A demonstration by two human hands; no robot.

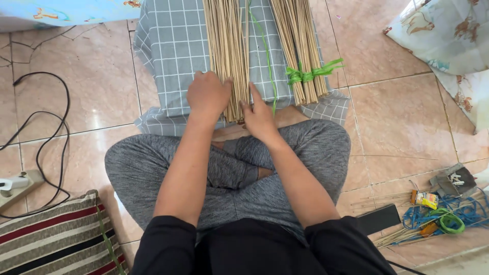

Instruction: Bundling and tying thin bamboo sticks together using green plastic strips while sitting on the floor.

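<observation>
the person sits cross-legged on the pink tiled floor [91, 86], grey leggings folded under, with a grey checked cloth [173, 46] spread out in front of the knees. on that cloth lies a loose bundle of thin pale sticks [226, 46], running away from the person. the left hand [208, 94] rests palm-down on the near end of this bundle, fingers curled over the sticks' left edge, pressing rather than clamped around them. the right hand [259, 116] sits just beside the bundle's right edge, fingers stretched forward and held together, touching the sticks' side; whether it pinches anything i cannot tell. the two hands are apart, with the stick ends between them.

a thin green string [266, 56] trails along the cloth between this bundle and a second bundle of sticks [300, 46] to the right, which is tied round with a green plastic ribbon [310, 74] knotted near its lower end.

off to the person's left a black cable [63, 122] loops over the tiles toward a white plug block [15, 186], and a striped cushion [56, 239] lies near the knee. to the right, well apart, there is a tangle of blue and green cord [453, 214], a few stray sticks and a dark flat case [378, 219].
</observation>
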